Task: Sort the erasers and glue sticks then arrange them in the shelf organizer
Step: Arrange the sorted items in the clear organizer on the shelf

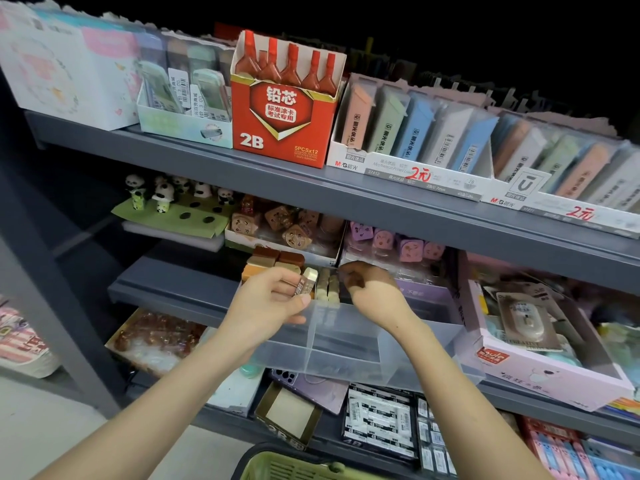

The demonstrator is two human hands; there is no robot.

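The grey shelf (346,199) crosses the whole frame, with boxed pencil leads on top, and it shadows the level below. On that lower level, at centre frame, sits the clear shelf organizer (346,367), pulled forward, probably so that its divided compartments can be reached from above.

The left hand (273,299), centre left, pinches a sleeved eraser (306,284) between thumb and fingers. It holds the eraser on end, seemingly to slot it beside the standing erasers (329,289) at the back of the organizer's left compartment. The right hand (367,285), just right of centre, curls its fingers down over the back wall. It lies in shadow, so I cannot tell whether it holds anything. I cannot make out any glue sticks.
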